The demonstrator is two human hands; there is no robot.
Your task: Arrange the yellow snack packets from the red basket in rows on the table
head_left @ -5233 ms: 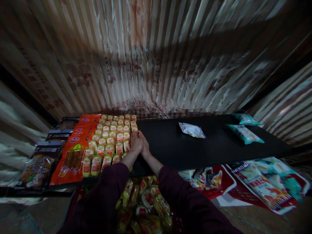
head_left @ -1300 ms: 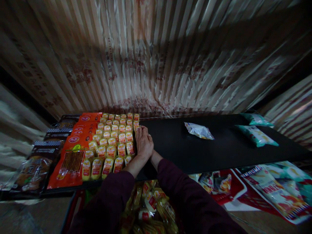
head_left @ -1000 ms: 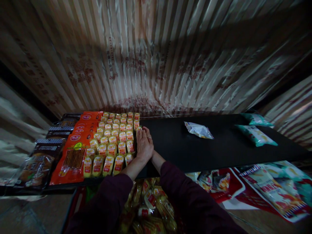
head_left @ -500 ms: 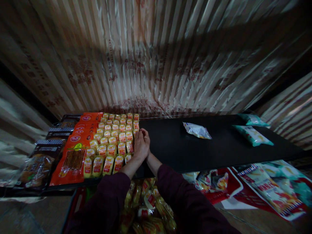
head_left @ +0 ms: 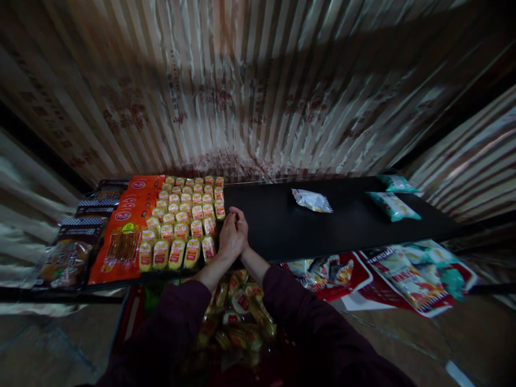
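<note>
My left hand (head_left: 226,240) and my right hand (head_left: 242,223) are pressed together, fingers curled, on the black shelf (head_left: 282,228) near its front edge. They sit just right of a neat grid of small yellow snack packets (head_left: 181,220), close to the rightmost column but apart from it. The left hand covers most of the right one. Nothing shows inside either hand. Dark maroon sleeves cover both arms.
Orange snack packs (head_left: 124,236) and dark packs (head_left: 60,258) lie left of the yellow grid. A white packet (head_left: 311,200) and two green packets (head_left: 393,206) lie on the shelf's right side. Below are loose yellow packets (head_left: 237,317) and large bags (head_left: 403,274). A striped curtain hangs behind.
My joined hands have drawn back from the right edge of the yellow grid toward the shelf's front edge, and their fingers have curled. The camera has tipped slightly down.
</note>
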